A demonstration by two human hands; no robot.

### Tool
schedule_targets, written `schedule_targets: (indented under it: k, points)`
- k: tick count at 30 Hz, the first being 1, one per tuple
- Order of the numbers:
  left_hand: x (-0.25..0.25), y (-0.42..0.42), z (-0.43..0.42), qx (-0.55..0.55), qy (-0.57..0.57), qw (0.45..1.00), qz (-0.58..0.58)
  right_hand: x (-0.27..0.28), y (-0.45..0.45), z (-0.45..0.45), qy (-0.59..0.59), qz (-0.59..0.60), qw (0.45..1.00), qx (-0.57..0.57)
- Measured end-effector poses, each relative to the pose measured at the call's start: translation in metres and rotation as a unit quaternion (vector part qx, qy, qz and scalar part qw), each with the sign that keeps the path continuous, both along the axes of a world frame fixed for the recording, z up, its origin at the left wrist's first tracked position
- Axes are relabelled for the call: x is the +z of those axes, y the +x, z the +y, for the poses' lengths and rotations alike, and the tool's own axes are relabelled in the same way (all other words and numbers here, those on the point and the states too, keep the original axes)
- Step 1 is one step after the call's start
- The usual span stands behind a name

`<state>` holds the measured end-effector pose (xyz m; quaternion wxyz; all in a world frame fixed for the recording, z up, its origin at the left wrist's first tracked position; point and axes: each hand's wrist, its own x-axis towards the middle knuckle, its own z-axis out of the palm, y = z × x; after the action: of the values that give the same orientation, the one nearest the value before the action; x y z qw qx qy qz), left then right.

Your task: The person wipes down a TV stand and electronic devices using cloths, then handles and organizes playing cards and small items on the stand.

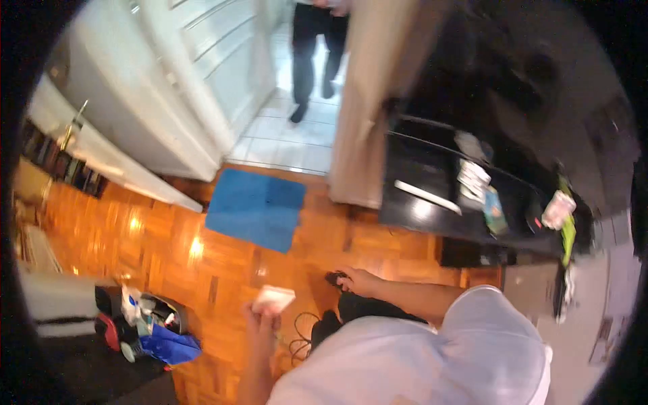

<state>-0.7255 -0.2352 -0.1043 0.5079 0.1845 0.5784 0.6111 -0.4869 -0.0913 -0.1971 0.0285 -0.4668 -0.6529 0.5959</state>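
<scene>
My left hand (264,322) is closed around a small white block-like object (275,296), held out above the wooden floor. Its exact kind is blurred. To the right, my right hand (359,281) grips a small dark object (335,278) in its fingers; I cannot make out what it is. Between the two hands, loops of thin dark cable (302,336) show low down beside my body. Whether the cable joins either object cannot be seen.
A blue mat (255,208) lies before an open doorway, where a person in dark trousers (308,61) stands on white tiles. On the right is a black glossy cabinet (418,169) with small items. A blue bag (169,344) and other items sit at lower left.
</scene>
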Motion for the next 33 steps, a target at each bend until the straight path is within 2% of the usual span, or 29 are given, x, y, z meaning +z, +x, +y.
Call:
schedule_targets:
  k: [1, 2, 3, 5, 8, 10, 12, 14, 16, 21, 23, 25, 26, 27, 28, 32, 33]
  points:
    - [0.024, 0.003, 0.006, -0.025, -0.005, 1.0, -0.001, 0.033, 0.016, -0.011, 0.01, 0.049, 0.999, 0.009]
    - [0.044, 0.005, 0.011, -0.081, 0.038, 0.996, 0.02, 0.058, 0.029, -0.026, 0.028, 0.101, 0.994, 0.019]
    - [0.058, 0.008, 0.019, -0.131, 0.089, 0.987, 0.039, 0.085, 0.042, -0.039, 0.037, 0.101, 0.994, 0.001]
    - [0.074, 0.022, 0.032, -0.167, 0.096, 0.981, 0.036, 0.124, 0.078, -0.06, -0.069, 0.194, 0.97, -0.131]
    - [0.102, 0.067, 0.049, -0.21, 0.081, 0.974, 0.035, 0.131, 0.136, -0.098, 0.01, 0.187, 0.97, -0.153]
    - [0.11, 0.096, 0.061, -0.24, 0.083, 0.967, 0.031, 0.103, 0.172, -0.123, -0.01, 0.18, 0.963, -0.201]
    - [0.102, 0.123, 0.075, -0.263, 0.101, 0.959, 0.015, 0.078, 0.208, -0.139, -0.007, 0.178, 0.937, -0.299]
    - [0.094, 0.147, 0.089, -0.282, 0.133, 0.948, -0.068, 0.095, 0.234, -0.141, -0.002, 0.188, 0.935, -0.301]
    - [0.101, 0.178, 0.103, -0.277, 0.134, 0.949, -0.073, 0.101, 0.27, -0.137, -0.014, 0.227, 0.93, -0.288]
    - [0.119, 0.248, 0.135, -0.238, 0.172, 0.953, -0.072, 0.106, 0.34, -0.112, 0.0, 0.231, 0.931, -0.282]
    - [0.124, 0.264, 0.145, -0.211, 0.166, 0.96, -0.081, 0.14, 0.362, -0.077, 0.125, 0.164, 0.924, -0.323]
    - [0.121, 0.271, 0.154, -0.178, 0.169, 0.965, -0.089, 0.18, 0.376, -0.029, 0.22, 0.179, 0.911, -0.299]
    - [0.123, 0.275, 0.157, -0.17, 0.16, 0.969, -0.085, 0.198, 0.376, -0.007, 0.325, 0.159, 0.898, -0.251]
    - [0.128, 0.279, 0.159, -0.151, 0.148, 0.975, -0.075, 0.218, 0.371, 0.015, 0.385, 0.092, 0.896, -0.2]
    - [0.13, 0.281, 0.162, -0.131, 0.139, 0.979, -0.065, 0.229, 0.36, 0.035, 0.428, 0.087, 0.888, -0.147]
    - [0.133, 0.277, 0.178, -0.129, 0.136, 0.978, -0.092, 0.22, 0.303, 0.095, 0.532, 0.039, 0.832, 0.151]
    - [0.134, 0.274, 0.182, -0.136, 0.133, 0.978, -0.09, 0.213, 0.289, 0.1, 0.53, 0.026, 0.83, 0.169]
